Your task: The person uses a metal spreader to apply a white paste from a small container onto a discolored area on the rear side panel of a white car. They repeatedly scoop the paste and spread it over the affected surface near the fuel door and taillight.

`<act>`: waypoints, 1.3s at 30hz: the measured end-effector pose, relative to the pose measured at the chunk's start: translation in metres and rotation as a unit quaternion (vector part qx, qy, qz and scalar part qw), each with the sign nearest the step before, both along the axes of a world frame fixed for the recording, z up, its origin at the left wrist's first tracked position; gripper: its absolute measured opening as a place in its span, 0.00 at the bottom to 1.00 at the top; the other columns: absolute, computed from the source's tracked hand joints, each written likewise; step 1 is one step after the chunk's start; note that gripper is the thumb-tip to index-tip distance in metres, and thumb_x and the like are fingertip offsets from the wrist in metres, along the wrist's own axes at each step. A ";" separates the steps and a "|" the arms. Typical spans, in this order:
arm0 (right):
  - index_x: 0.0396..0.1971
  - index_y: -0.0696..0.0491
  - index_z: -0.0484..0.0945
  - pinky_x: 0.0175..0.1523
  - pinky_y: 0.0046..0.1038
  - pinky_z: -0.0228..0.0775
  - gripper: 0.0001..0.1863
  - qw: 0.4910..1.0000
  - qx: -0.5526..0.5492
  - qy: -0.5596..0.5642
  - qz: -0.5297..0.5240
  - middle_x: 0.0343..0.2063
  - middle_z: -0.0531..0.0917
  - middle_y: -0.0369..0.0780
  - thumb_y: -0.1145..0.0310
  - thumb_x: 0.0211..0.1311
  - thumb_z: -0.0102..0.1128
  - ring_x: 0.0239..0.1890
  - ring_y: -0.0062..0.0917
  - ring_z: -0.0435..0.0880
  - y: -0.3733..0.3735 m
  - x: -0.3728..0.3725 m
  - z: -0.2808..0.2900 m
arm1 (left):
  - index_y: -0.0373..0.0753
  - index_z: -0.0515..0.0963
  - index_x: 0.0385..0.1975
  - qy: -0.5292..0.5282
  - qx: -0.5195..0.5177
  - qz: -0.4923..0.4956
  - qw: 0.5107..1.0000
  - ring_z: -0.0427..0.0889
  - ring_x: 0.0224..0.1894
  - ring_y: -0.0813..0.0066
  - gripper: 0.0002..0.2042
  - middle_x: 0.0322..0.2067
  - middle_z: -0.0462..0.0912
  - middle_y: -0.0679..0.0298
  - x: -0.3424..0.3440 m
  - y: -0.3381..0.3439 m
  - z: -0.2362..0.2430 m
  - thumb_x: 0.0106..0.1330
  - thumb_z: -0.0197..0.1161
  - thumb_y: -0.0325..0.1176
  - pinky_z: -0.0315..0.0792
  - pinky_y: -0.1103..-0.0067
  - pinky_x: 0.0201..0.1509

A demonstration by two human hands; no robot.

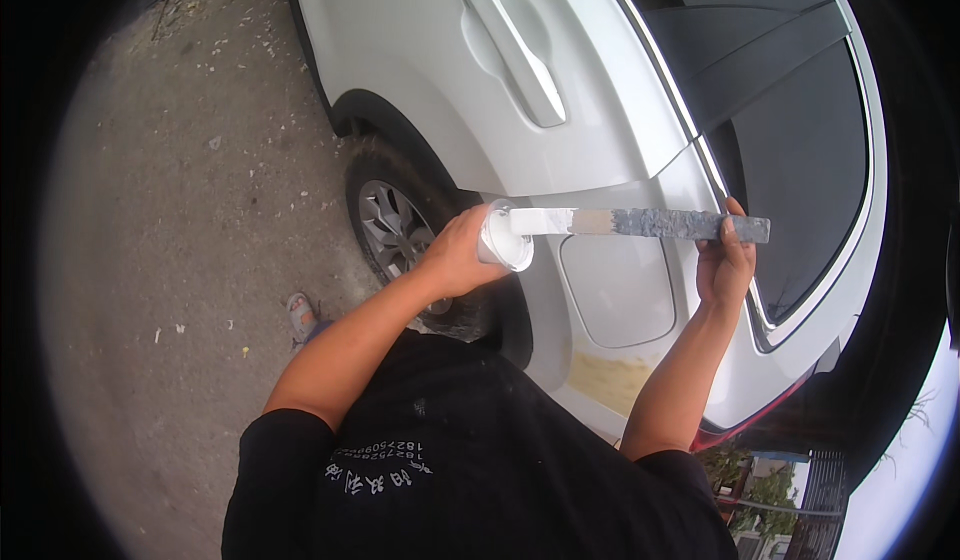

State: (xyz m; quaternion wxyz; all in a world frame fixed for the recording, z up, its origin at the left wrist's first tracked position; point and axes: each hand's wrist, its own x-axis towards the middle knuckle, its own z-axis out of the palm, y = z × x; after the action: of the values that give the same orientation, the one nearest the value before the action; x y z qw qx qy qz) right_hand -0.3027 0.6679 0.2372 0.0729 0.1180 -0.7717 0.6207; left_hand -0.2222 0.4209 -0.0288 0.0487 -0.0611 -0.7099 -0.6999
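The right grip [728,265] is closed in a pinch, thumb across the near face and fingers behind, close to the far end of a flat mixing stick [665,224]. The left grip [462,255] is curled around the side of a clear cup [489,250] of thick white paste [514,251], its mouth facing partly rightward. The stick spans the gap between the hands, its white-coated end at the cup's mouth; how deep it reaches into the paste I cannot tell. Beyond the white comes a beige stretch, then a rough grey crust up to the pinch.

The stick looks light and stiff, and that crust should give the fingers some bite; the grey end is the sensible place to hold it, away from the wet coat. The cup is likely thin-walled and easily squeezed out of shape, so a gentle hold low on its side suits it, clear of the smeared rim, which could be slippery.

Just behind the stick stands a white car, with its fuel flap [620,290] and, nearer the wearer, a dull yellowish patch [610,378] on the panel. Further out are the rear wheel [392,222], the door handle [515,55] and gritty ground [200,210].
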 end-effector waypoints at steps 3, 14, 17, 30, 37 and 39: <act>0.54 0.61 0.70 0.36 0.25 0.69 0.18 1.000 -0.003 -0.005 -0.003 0.32 0.81 0.40 0.74 0.65 0.53 0.33 0.23 0.79 -0.002 0.000 0.000 | 0.37 0.63 0.60 -0.003 -0.001 0.000 1.000 0.68 0.60 0.51 0.38 0.56 0.70 0.49 0.001 -0.002 0.002 0.47 0.71 0.37 0.64 0.66 0.63; 0.55 0.62 0.68 0.35 0.23 0.71 0.21 1.000 0.005 0.020 -0.010 0.31 0.83 0.46 0.74 0.63 0.57 0.30 0.22 0.80 -0.017 0.017 -0.004 | 0.39 0.63 0.61 -0.020 -0.012 -0.012 1.000 0.67 0.61 0.53 0.38 0.57 0.69 0.52 0.005 -0.010 0.012 0.48 0.72 0.38 0.64 0.67 0.63; 0.56 0.63 0.67 0.36 0.23 0.70 0.24 0.999 0.029 0.024 -0.009 0.32 0.83 0.45 0.72 0.62 0.59 0.30 0.22 0.80 -0.029 0.031 -0.009 | 0.38 0.62 0.61 -0.008 -0.037 -0.007 0.999 0.67 0.60 0.53 0.38 0.56 0.70 0.53 0.008 -0.008 0.008 0.47 0.71 0.35 0.65 0.67 0.63; 0.53 0.63 0.69 0.37 0.21 0.68 0.26 0.998 0.054 -0.041 0.014 0.32 0.84 0.44 0.65 0.59 0.64 0.32 0.20 0.78 -0.068 0.037 -0.072 | 0.37 0.62 0.61 0.003 -0.092 0.035 0.995 0.69 0.60 0.52 0.41 0.54 0.71 0.51 0.024 -0.035 -0.003 0.42 0.71 0.32 0.64 0.67 0.64; 0.54 0.62 0.69 0.37 0.22 0.68 0.25 0.999 0.003 -0.011 -0.036 0.33 0.84 0.45 0.66 0.61 0.62 0.33 0.21 0.79 -0.105 0.027 -0.072 | 0.38 0.64 0.60 0.025 -0.084 0.013 0.996 0.69 0.58 0.51 0.39 0.53 0.72 0.51 -0.007 -0.093 -0.005 0.43 0.71 0.33 0.65 0.67 0.62; 0.54 0.62 0.69 0.38 0.23 0.68 0.24 0.999 0.008 0.009 -0.046 0.33 0.84 0.45 0.66 0.62 0.62 0.33 0.21 0.79 -0.126 0.025 -0.073 | 0.38 0.64 0.60 0.026 -0.095 -0.010 0.995 0.69 0.59 0.52 0.39 0.53 0.71 0.51 -0.018 -0.117 -0.006 0.43 0.71 0.33 0.65 0.67 0.63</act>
State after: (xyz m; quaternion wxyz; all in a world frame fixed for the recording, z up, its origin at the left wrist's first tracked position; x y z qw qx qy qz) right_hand -0.2773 0.5417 0.1643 0.1078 0.0886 -0.7807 0.6091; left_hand -0.2397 0.3043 -0.0347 0.0537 -0.0908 -0.7713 -0.6277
